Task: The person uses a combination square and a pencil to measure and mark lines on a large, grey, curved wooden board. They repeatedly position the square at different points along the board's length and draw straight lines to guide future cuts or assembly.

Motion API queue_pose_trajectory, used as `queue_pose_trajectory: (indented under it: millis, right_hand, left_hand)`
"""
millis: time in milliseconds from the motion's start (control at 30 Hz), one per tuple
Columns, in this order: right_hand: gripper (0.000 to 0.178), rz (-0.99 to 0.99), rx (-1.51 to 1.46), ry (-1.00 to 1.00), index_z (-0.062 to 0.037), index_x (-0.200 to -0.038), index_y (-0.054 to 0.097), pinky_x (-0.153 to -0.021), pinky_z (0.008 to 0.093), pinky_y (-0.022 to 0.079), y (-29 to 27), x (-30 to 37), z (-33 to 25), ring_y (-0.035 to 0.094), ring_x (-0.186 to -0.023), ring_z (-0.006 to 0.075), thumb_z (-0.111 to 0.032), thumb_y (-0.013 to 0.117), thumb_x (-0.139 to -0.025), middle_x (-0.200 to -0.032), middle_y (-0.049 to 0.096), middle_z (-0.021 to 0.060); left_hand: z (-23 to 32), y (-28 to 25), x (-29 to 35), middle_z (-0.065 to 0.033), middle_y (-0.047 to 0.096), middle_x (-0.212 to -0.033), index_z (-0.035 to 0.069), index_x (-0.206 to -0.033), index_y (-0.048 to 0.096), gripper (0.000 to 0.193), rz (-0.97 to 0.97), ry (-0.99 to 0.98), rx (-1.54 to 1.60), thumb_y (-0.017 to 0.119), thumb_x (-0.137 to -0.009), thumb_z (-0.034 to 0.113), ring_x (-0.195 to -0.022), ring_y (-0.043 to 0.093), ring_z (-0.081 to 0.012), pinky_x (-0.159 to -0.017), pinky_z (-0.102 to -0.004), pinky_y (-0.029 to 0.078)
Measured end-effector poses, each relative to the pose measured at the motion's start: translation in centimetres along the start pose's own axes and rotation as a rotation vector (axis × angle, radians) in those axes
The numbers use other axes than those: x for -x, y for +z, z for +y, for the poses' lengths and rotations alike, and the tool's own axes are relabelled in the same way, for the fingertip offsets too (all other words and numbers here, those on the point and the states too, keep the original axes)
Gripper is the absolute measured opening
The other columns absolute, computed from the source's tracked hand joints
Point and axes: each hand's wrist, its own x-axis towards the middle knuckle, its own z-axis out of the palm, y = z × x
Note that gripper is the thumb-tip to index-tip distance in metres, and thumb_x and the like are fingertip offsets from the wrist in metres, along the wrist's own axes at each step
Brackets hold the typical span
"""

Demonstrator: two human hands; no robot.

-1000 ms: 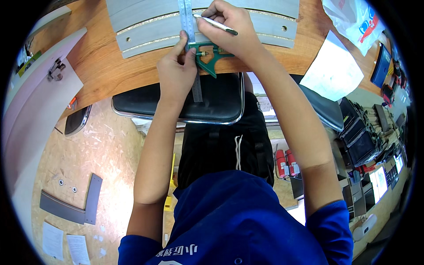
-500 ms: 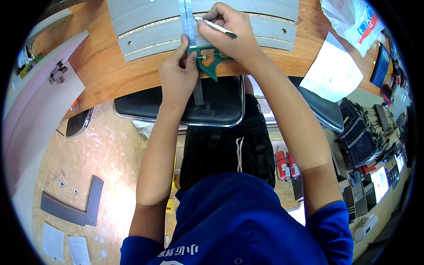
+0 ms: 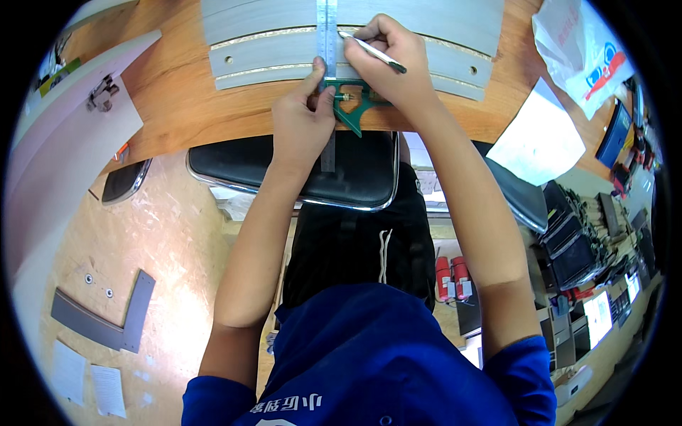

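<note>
Grey curved-edge boards (image 3: 273,54) with rough chipboard edges lie on the wooden table (image 3: 234,110). Across them stands the steel blade of a combination square with a green head (image 3: 349,119), the head at the boards' near edge. My left hand (image 3: 302,131) is closed on the square where blade meets head, thumb and forefinger pressing there. In my right hand (image 3: 401,60) is a slim white pen (image 3: 375,51) with a dark end. Its tip points at the board just right of the blade; whether it touches I cannot tell.
Below the table edge sits a black padded seat (image 3: 245,167). A white sheet (image 3: 540,135) and a plastic bag (image 3: 586,57) lie to the right. On the left stands a white panel (image 3: 78,156) with a metal hinge. Red cylinders (image 3: 445,278) and dark grey strips (image 3: 92,319) are lower down.
The whole view has shifted and turned slightly, so the boards appear farther right. Both hands keep their grips, and the square and pen stay at nearly the same place on the boards.
</note>
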Motion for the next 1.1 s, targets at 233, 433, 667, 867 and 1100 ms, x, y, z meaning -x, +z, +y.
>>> queue_pose_trajectory:
  millis: [233,433,667,867,1100]
  right_hand:
    - [0.023,-0.058,-0.009,0.053,0.0019,-0.083,0.067,-0.052,0.0250,0.047,0.02,0.13,-0.18,0.057,-0.053,0.0072,-0.020,0.076,-0.081,-0.059,0.063,0.0056]
    - [0.023,-0.065,0.009,0.039,0.0014,-0.085,0.069,-0.052,0.0246,0.048,-0.03,0.13,-0.10,0.058,-0.053,0.0071,-0.020,0.075,-0.081,-0.059,0.063,0.0060]
    - [0.023,-0.058,0.010,0.038,0.0015,-0.085,0.069,-0.052,0.0251,0.048,-0.11,0.09,-0.12,0.060,-0.053,0.0082,-0.020,0.075,-0.081,-0.059,0.064,0.0065]
    - [0.022,-0.057,-0.024,0.043,0.0011,-0.083,0.069,-0.051,0.0258,0.047,0.13,0.09,0.03,0.058,-0.051,0.0087,-0.020,0.075,-0.080,-0.057,0.063,0.0056]
    - [0.021,-0.042,0.005,0.018,0.0002,-0.081,0.069,-0.050,0.0265,0.046,0.25,-0.01,0.17,0.057,-0.049,0.0096,-0.020,0.075,-0.080,-0.055,0.061,0.0063]
  left_hand:
    - [0.35,-0.11,0.08,0.0021,0.061,-0.074,0.007,-0.142,0.061,0.047,-0.023,-0.089,0.019,0.070,-0.096,0.004,-0.063,0.052,-0.0035,-0.061,-0.0227,0.047]
    - [0.22,0.24,0.04,-0.0021,0.058,-0.066,0.006,-0.141,0.062,0.046,0.002,-0.086,0.060,0.069,-0.095,0.004,-0.059,0.050,-0.0065,-0.059,-0.0248,0.046]
    - [0.58,-0.03,0.06,0.0008,0.064,-0.077,0.006,-0.142,0.061,0.046,-0.032,-0.111,0.031,0.069,-0.097,0.003,-0.065,0.054,-0.0040,-0.062,-0.0234,0.048]
    - [0.58,-0.09,0.13,0.0008,0.062,-0.075,0.008,-0.143,0.061,0.047,-0.021,-0.106,0.031,0.070,-0.096,0.005,-0.064,0.052,-0.0040,-0.061,-0.0236,0.047]
    - [0.81,-0.23,0.10,0.0012,0.061,-0.072,0.008,-0.143,0.061,0.047,-0.025,-0.097,0.017,0.070,-0.096,0.005,-0.063,0.051,-0.0041,-0.060,-0.0236,0.047]
